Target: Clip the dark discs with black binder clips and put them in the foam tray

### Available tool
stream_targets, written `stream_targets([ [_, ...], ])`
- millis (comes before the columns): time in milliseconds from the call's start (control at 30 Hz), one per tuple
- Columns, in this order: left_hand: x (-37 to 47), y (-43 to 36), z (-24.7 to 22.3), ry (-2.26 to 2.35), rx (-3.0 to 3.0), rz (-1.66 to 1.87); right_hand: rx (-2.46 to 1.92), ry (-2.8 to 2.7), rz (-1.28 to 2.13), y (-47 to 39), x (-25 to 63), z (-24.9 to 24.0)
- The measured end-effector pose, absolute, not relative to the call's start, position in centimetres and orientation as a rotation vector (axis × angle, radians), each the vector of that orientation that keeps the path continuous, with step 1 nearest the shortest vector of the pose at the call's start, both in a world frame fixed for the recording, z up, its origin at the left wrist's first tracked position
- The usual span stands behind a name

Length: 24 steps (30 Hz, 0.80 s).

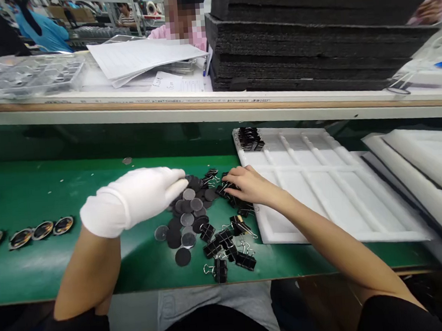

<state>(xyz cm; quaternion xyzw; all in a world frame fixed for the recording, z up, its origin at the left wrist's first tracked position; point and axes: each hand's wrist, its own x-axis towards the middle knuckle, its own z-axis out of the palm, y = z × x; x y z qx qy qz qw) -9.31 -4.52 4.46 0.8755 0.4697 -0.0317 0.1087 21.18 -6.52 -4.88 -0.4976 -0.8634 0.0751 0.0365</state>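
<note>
Discs (187,220) and binder clips (224,237) jostle side by side!

And here they lie on the green bench (148,264): round, thin discs, some matt black, others greyish and glossy, overlapping flat in a loose heap; right alongside, black clips, silver wire handles jutting every way, some sprawled on their sides

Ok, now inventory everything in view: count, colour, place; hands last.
Table: one, green, foreground
Shelf: one, white, behind table
Discs: many, black or clear, central
Divided tray: one, white, table's right
Binder clips: many, black, by discs, in tray
Round parts: four, dark and gold, table's left
Stacked trays: at least two, white, far right
Thick sheets: several, black, shelf
Papers: several, white, shelf
Plastic trays: count unclear, clear, shelf's left
People: several, blue, pink or striped clothing, background
Left hand: one, white glove, at discs
Right hand: one, ungloved, at clips
</note>
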Motion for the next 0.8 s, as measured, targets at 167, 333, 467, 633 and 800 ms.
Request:
stream_targets([
  [167,-14.0,-5.0,3.1,1.813,2.462,-0.235,-1.449,-2.58,0.239,-7.5,21.2,-6.8],
  [333,-23.6,-5.6,-3.6,2.262,2.356,-0.091,-1.288,-2.547,0.056,-9.2,23.0,-8.9],
  [467,-32.3,-6.8,-7.2,2.747,2.055,0.317,-1.225,-2.569,-0.022,-10.5,23.5,-9.8],
  [633,-38.1,-7.3,-8.5,2.738,1.811,0.244,-1.106,-2.536,0.008,-11.1,21.7,-8.2],
  [800,-34.9,-6.7,-9.9,2.487,2.079,0.153,-0.938,-2.628,0.023,-11.3,17.9,-6.3],
])
